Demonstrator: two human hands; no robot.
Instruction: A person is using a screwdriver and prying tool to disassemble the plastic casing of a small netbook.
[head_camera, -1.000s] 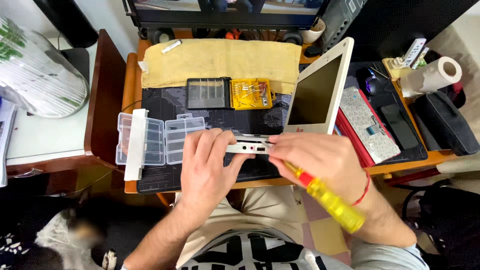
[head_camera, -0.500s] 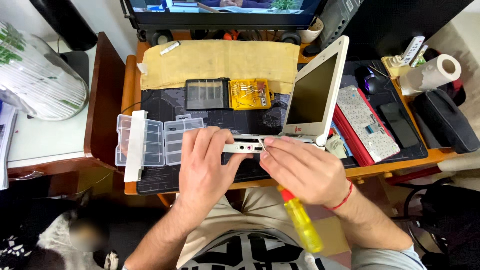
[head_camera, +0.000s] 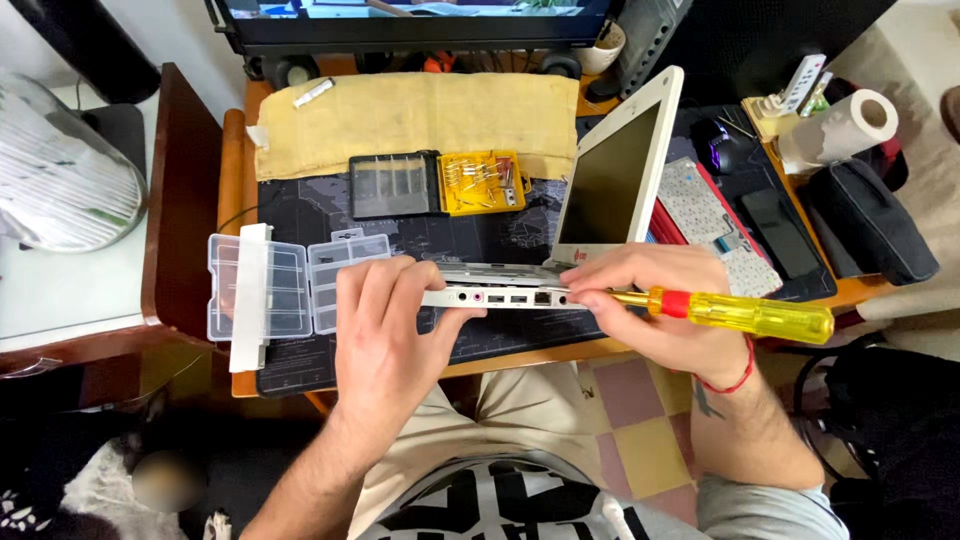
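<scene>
Cluttered desk (head_camera: 300, 215), dark mat: left hand (head_camera: 385, 335) clamped the laptop (head_camera: 500, 290) (lid up); right hand (head_camera: 650, 300) gripped the screwdriver (head_camera: 745, 313), swung level since before.

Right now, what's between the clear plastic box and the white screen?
In the head view, the left hand lies between the clear box and the screen, gripping the laptop's white base on the dark mat.
</scene>
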